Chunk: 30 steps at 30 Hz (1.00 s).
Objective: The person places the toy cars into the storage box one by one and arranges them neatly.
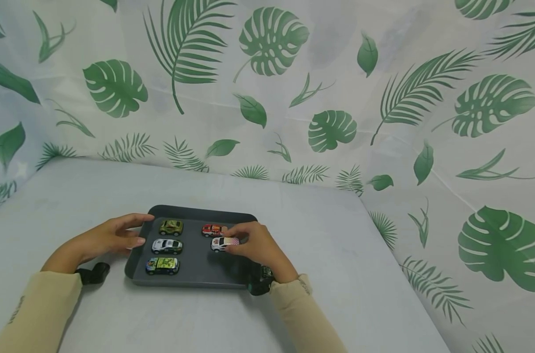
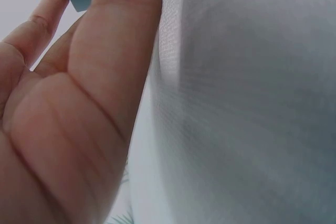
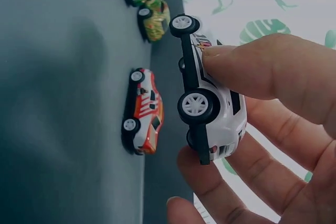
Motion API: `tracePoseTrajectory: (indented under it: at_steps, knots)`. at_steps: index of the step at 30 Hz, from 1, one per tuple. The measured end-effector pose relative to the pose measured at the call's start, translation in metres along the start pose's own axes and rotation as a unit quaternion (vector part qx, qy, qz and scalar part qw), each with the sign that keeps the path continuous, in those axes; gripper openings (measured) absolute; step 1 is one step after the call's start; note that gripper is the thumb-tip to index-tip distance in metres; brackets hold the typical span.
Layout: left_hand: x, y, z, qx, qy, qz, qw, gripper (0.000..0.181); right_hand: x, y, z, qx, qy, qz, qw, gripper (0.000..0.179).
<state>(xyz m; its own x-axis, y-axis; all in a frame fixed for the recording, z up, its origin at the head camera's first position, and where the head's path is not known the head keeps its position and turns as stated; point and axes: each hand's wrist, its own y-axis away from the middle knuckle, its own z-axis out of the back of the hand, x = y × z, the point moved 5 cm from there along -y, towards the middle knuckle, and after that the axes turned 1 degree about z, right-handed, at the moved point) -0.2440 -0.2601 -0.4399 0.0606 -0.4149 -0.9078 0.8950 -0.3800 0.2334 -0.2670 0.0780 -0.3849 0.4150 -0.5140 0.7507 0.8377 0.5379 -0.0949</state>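
A white toy car point(image 1: 225, 244) with a pink-patterned roof is pinched between the thumb and fingers of my right hand point(image 1: 260, 247); the right wrist view shows its wheels off the tray floor. Close by, a red and white toy car point(image 3: 145, 109) stands on the dark grey tray point(image 1: 192, 279). Down the tray's left side are a camouflage-green car point(image 1: 171, 227), a white and black car point(image 1: 167, 246) and a yellow-green car point(image 1: 162, 265). My left hand point(image 1: 106, 237) is at the tray's left edge, its fairly straight fingers touching the rim.
The tray lies on a table with a pale cloth point(image 1: 324, 245). Behind and to the right hangs a white curtain point(image 1: 285, 98) printed with green leaves. Dark wrist cameras sit at both sleeve cuffs, the right one by the tray's front right corner.
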Motion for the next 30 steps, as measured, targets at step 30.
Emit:
tracePoseTrajectory:
  at_steps: [30]
  knots:
    - [0.001, -0.001, 0.0, 0.0, 0.008, 0.006, 0.9999, 0.079, 0.0, -0.035, -0.023, 0.037, 0.088, -0.053, 0.994, 0.019]
